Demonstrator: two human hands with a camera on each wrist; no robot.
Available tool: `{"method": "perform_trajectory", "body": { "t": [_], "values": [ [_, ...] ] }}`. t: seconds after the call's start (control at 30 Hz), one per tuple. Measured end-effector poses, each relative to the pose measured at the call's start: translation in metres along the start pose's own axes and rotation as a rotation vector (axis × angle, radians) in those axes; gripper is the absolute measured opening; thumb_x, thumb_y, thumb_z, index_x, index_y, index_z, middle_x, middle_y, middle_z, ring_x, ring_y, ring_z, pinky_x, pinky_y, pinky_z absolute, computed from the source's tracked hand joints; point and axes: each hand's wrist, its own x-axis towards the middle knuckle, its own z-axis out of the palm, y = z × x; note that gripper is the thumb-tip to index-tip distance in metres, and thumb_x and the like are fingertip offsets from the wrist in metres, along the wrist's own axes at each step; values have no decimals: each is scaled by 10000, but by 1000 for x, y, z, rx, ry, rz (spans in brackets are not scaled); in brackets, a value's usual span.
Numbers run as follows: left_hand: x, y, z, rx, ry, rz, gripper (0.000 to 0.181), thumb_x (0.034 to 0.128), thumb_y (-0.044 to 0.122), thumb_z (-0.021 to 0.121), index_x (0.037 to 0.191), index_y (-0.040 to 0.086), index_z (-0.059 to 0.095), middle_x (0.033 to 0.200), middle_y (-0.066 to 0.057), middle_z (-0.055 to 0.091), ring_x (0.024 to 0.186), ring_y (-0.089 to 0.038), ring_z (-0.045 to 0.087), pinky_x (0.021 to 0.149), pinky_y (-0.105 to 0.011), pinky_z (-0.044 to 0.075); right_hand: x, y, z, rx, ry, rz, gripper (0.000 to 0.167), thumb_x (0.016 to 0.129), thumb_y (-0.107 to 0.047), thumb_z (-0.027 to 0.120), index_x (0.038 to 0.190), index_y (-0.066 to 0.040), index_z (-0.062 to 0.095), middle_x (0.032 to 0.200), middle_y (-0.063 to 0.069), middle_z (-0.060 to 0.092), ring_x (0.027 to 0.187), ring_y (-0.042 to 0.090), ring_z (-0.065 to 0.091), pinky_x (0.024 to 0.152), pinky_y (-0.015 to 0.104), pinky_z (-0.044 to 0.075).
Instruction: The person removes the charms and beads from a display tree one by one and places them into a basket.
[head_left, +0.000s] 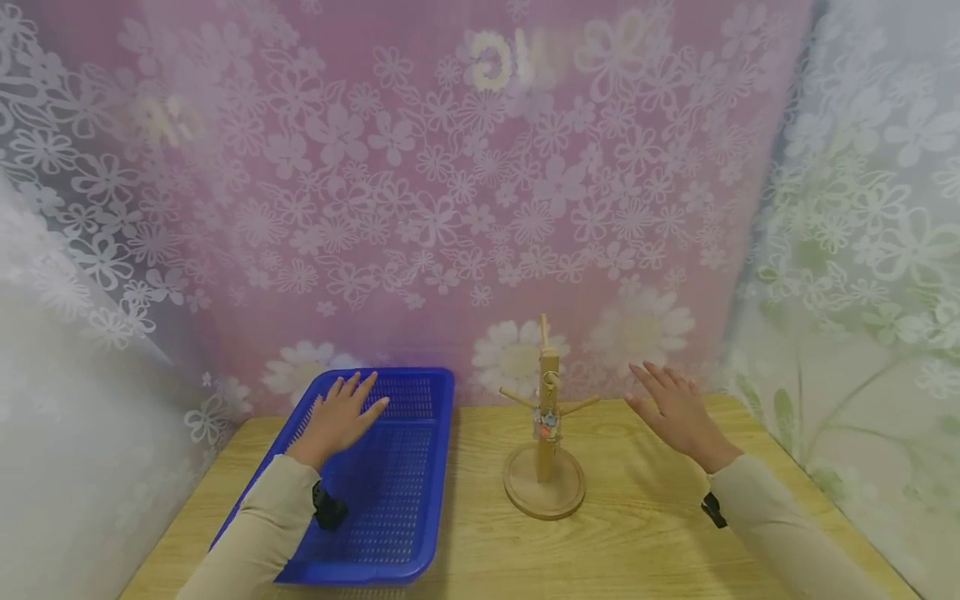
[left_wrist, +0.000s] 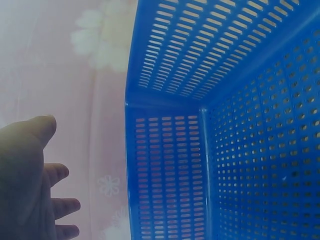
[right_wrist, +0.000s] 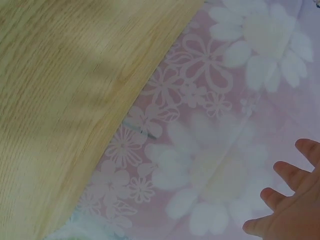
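My left hand (head_left: 341, 423) hovers over the blue plastic basket (head_left: 444, 467), fingers spread and holding nothing. The left wrist view shows that same hand (left_wrist: 25, 185) beside the basket's perforated wall (left_wrist: 167, 170). To the right, my right hand (head_left: 678, 421) is held above the table with straight fingers and nothing in them. Between the hands stands a wooden rack (head_left: 546, 467) with a round base, an upright post and several pegs. Small pieces of jewelry (head_left: 550, 423), too small to tell apart, hang on the post. A ring-shaped piece (head_left: 552, 380) sits higher up.
The wooden table (head_left: 480, 542) carries the basket at left and the rack near its middle. A pink floral curtain (head_left: 480, 208) hangs behind the table's back edge, with pale floral curtains (head_left: 885, 333) at the sides. A black strap device (head_left: 328, 508) sits on my left wrist.
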Motion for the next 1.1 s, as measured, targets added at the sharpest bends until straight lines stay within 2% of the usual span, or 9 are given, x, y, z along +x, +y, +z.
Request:
{"method": "perform_trajectory", "body": {
  "t": [0.23,0.47,0.7,0.93,1.1],
  "values": [
    [0,4,0,-31,22,14,647,988,486,373,1497,105,248,1515,-231,230,1378,-483,126,1012,-716,110,0,-3,7,32,38,-44,604,967,-373,498,1450,-46,340,1472,274,285,1319,542,188,962,737,112],
    [4,12,4,-63,35,51,666,986,523,336,1499,108,242,1505,-233,255,1376,-477,153,1007,-713,146,0,-9,8,76,55,-84,586,967,-351,509,1439,-39,357,1462,280,298,1311,540,203,971,725,118],
    [4,22,8,-117,41,71,651,985,479,392,1502,115,233,1510,-216,256,1379,-470,156,1013,-707,147,3,-13,9,127,57,-118,575,967,-323,518,1445,-53,350,1468,263,298,1318,501,233,992,700,135],
    [3,37,7,-186,39,98,643,988,447,417,1505,119,221,1517,-206,246,1379,-464,167,1003,-717,149,5,-18,7,206,47,-128,578,970,-296,519,1456,-50,326,1475,256,288,1334,478,231,996,703,136],
    [2,50,8,-233,58,132,642,983,435,439,1500,113,236,1511,-195,272,1383,-429,201,1034,-671,181,7,-23,6,257,34,-124,592,968,-285,527,1459,-35,310,1483,248,283,1344,464,238,1003,681,186]
  ]
}}
